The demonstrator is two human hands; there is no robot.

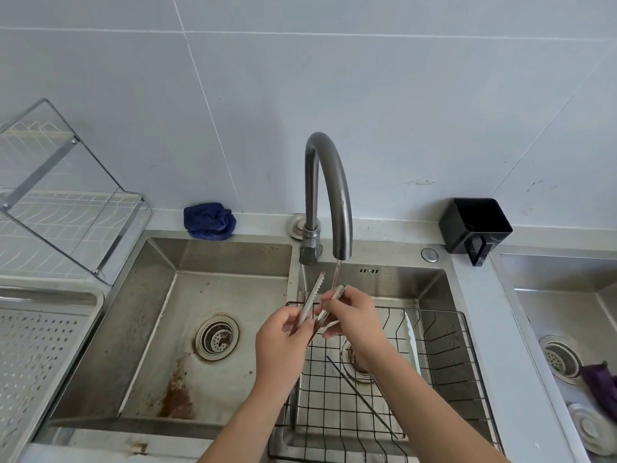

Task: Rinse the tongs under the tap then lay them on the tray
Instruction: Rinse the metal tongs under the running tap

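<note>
Far over at nine o'clock from the tap, a dish rack with a clear lid tipped up stands on the counter. Just in front of it lies the metal tray, full of little holes. A crumpled blue cloth sits by the wall at ten o'clock from the tap. Below it is the left sink bowl with a round drain in its floor. The bent grey tap rises in the middle, and a thin stream of water runs from it. The tongs are up in the air at six o'clock from the spout, well apart from the tray. Their two toothed arms are spread, and the water falls on the right one. The left hand holds the lower end of the tongs with its fingers curled round it. The right hand pinches the tip of the right arm between thumb and fingers. Under the hands a black wire basket sits in the right bowl, with a white flat thing up on its edge and a dark thin stick lying in it. A black box stands at three o'clock from the tap. Farther right, another sink holds a purple cloth and a round white lid.
</note>
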